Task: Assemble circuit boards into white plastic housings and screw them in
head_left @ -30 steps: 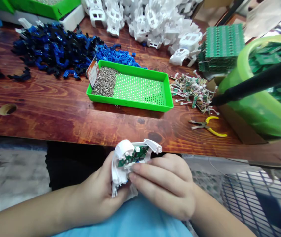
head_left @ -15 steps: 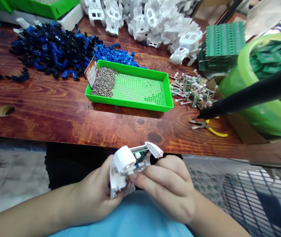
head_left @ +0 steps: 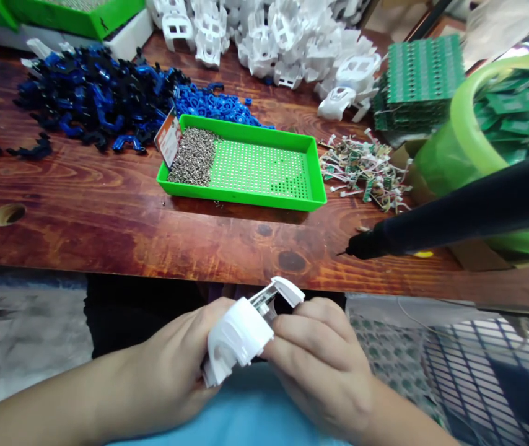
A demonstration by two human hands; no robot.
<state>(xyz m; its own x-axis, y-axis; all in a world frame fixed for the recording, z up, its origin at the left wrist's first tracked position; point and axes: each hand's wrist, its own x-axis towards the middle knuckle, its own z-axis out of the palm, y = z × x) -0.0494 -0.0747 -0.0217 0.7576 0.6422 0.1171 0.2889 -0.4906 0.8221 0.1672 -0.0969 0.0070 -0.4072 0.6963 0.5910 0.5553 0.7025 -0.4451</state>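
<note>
Just below the table's front edge, a white plastic housing [head_left: 241, 334] is held between both hands, its smooth curved shell facing up. My left hand [head_left: 176, 359] is wrapped round its left side. On the other side, my right hand [head_left: 324, 359] grips it with curled fingers; the fingertips are partly hidden behind the shell. A narrow gap near the far end shows a little of the inside, beside a curved white tip [head_left: 288, 290].
A green tray [head_left: 241, 161] of small screws lies ahead. Behind it are blue and black parts [head_left: 101, 99] and white housings [head_left: 287, 37]. To the right are wired boards [head_left: 367, 170], stacked circuit boards [head_left: 425, 74], a green tub [head_left: 464, 130] and a hanging black screwdriver [head_left: 432, 217].
Both hands have turned the housing, so its outer shell now covers most of the green board seen before. The black screwdriver has swung left and lower, over the yellow-handled pliers.
</note>
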